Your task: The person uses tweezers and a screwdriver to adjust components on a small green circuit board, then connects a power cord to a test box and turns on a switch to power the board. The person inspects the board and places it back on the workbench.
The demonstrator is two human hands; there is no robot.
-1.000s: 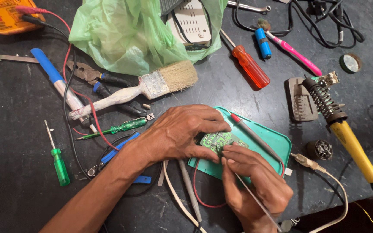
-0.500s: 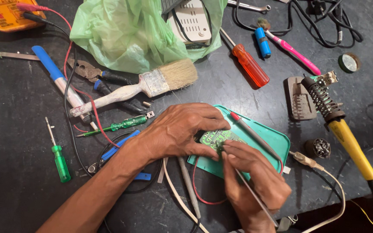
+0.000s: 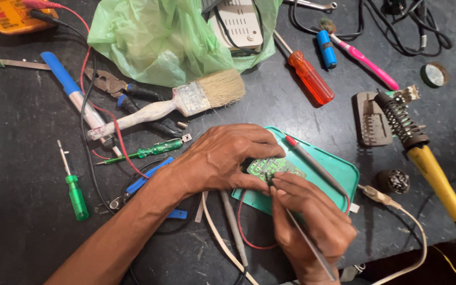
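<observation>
Left hand (image 3: 222, 158) clamps green circuit board (image 3: 275, 168) flat on teal tray (image 3: 339, 171), steadying it; right hand (image 3: 312, 221) pinches thin probe (image 3: 304, 237), pen-style, tip on board

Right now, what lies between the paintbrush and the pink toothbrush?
In the head view, an orange-handled screwdriver lies between the paintbrush and the pink toothbrush.

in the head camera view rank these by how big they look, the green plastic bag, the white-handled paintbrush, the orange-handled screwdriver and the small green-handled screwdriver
1. Crumpled green plastic bag, clearly largest.
2. White-handled paintbrush with tan bristles.
3. Orange-handled screwdriver and small green-handled screwdriver: about the same length, too close to rank, though the orange handle looks thicker.
</observation>
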